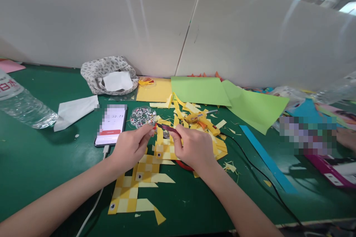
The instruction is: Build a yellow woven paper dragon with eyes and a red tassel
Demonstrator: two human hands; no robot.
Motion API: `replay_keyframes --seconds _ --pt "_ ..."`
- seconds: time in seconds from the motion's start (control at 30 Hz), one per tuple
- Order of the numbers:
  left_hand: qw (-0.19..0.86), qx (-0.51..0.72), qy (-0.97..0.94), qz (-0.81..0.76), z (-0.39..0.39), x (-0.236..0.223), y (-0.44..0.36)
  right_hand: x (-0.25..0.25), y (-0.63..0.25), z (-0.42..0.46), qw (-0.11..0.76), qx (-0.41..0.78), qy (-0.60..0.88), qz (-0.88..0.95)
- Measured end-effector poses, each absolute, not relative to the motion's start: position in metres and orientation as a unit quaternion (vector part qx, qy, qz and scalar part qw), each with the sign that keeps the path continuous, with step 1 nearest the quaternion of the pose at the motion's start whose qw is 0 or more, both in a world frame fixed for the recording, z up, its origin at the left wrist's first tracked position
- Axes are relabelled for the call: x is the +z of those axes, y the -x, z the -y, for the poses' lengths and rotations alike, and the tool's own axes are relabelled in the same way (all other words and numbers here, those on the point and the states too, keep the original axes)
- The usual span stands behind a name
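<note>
My right hand (pixel 196 146) is closed around a slim dark-maroon tool (pixel 170 129) whose black end points left; its kind I cannot make out. My left hand (pixel 130 148) pinches a small red piece (pixel 155 127) at that end. Below the hands lie woven yellow paper fish (pixel 125 194) with stick-on eyes, partly overlapping. Just beyond my left hand is a round clear case of googly eyes (pixel 143 117). A yellow glue gun (pixel 204 123) rests on paper strips past my right hand. Under that hand a red curved handle (pixel 184 166) shows, mostly hidden.
A phone (pixel 112 122) with a white cable lies left, near a water bottle (pixel 25 100) and a patterned cloth bag (pixel 107 76). Green paper sheets (pixel 200 90) lie at the back. A black cord (pixel 256 164) and blue strip (pixel 267 159) run right, near another person's hand (pixel 346 137).
</note>
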State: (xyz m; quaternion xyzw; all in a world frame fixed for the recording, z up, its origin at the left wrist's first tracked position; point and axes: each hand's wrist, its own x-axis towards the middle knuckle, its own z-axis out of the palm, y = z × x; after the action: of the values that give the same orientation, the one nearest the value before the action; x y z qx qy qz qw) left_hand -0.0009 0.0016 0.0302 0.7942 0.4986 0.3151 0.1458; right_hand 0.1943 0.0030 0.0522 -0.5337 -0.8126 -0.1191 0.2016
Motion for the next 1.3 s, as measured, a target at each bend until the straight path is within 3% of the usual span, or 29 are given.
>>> replay_keyframes --seconds 0.4,1.3 --pt "0.015 0.319 -0.826 -0.463 0.002 0.021 -0.002 0.048 -0.189 0.0 0.197 -0.109 0.53 0.817" --pt "0.086 0.383 -0.838 -0.38 -0.001 0.028 0.001 0.048 -0.194 0.0 0.244 -0.187 0.487 0.817"
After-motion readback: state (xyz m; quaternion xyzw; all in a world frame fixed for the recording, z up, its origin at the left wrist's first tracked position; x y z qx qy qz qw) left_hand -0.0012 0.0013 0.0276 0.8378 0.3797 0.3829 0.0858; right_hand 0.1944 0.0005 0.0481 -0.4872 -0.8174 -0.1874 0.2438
